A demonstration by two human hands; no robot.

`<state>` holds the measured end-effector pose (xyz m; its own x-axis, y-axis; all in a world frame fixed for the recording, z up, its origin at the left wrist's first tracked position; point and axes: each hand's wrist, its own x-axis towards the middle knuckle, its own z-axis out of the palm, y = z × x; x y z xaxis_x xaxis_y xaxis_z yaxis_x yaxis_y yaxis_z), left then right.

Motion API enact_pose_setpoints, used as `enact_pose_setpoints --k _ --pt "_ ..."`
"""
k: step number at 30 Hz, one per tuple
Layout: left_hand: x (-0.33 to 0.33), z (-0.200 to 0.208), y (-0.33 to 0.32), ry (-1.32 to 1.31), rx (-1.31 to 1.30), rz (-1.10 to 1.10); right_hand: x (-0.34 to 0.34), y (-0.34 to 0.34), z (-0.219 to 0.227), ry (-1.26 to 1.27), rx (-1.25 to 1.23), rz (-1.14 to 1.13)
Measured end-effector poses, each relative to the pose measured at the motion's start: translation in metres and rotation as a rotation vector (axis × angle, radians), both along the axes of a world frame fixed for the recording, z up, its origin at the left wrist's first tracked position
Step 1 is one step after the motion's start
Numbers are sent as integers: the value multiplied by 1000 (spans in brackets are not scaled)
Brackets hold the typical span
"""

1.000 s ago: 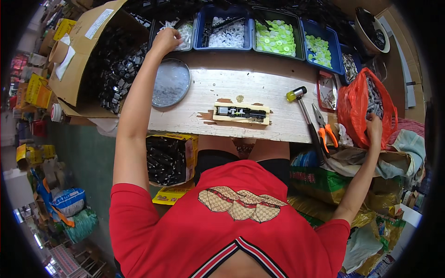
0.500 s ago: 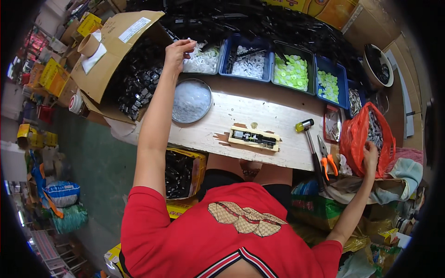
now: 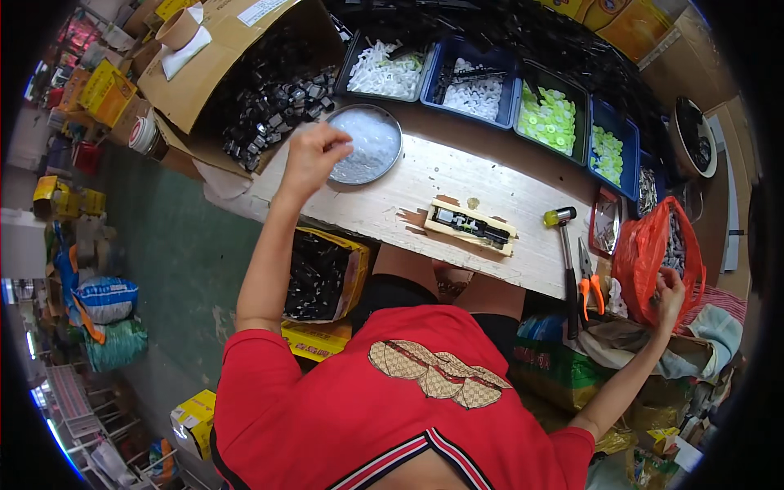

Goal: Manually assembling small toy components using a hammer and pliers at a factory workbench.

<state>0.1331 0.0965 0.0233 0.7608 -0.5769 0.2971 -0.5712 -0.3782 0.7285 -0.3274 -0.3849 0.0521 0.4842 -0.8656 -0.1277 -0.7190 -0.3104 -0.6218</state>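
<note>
My left hand (image 3: 314, 155) is closed in a pinch at the left edge of a round metal dish (image 3: 400, 153) holding a whitish, glassy substance. Whatever lies between those fingertips is too small to make out. Far to the right, my right hand (image 3: 670, 300) is at the near side of an open red plastic bag (image 3: 641, 257) filled with grey parts. Its fingers are bent together, and their contents cannot be made out. Between the hands, a pale wooden holder (image 3: 512, 247) lies on the worktable (image 3: 392, 216), with a black and silver mechanism (image 3: 469, 224) set in it.
Bins of white pieces (image 3: 388, 72) and light-green discs (image 3: 545, 122) line the back. A cardboard box (image 3: 184, 98) of dark metal parts stands left. Right of the holder lie a hammer (image 3: 565, 253) and orange-handled pliers (image 3: 590, 286). A yellow box (image 3: 358, 273) sits below the table edge.
My left hand has come back from the white-piece bin toward me, to beside the round dish. My right hand has drawn slightly out of the red bag's opening. The view has shifted a little.
</note>
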Motion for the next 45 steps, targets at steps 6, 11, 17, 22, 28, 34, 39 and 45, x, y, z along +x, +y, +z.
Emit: enact_pose_setpoints --k 6,11,17,22,28,34,39,45 --pt "-14 -37 8 -210 159 13 2 3 -11 -121 -107 98" --pt "-13 -44 -7 -405 117 37 6 6 -21 -158 -147 148" --pt "-11 -38 -10 -304 87 32 11 31 6 -250 -419 -46" --pt "-34 -21 -15 469 -243 65 106 140 22 -553 -179 155" --pt "-82 -5 -55 1026 -436 -208 210 239 -9 -621 -357 749" --pt "-97 3 -73 1146 -396 -228 223 262 -12 -636 -222 735" --pt "-102 5 -79 1173 -413 -258 224 262 -16 -638 -251 746" --pt "-100 4 -83 1325 -378 -240 221 264 -24 -602 -443 829"
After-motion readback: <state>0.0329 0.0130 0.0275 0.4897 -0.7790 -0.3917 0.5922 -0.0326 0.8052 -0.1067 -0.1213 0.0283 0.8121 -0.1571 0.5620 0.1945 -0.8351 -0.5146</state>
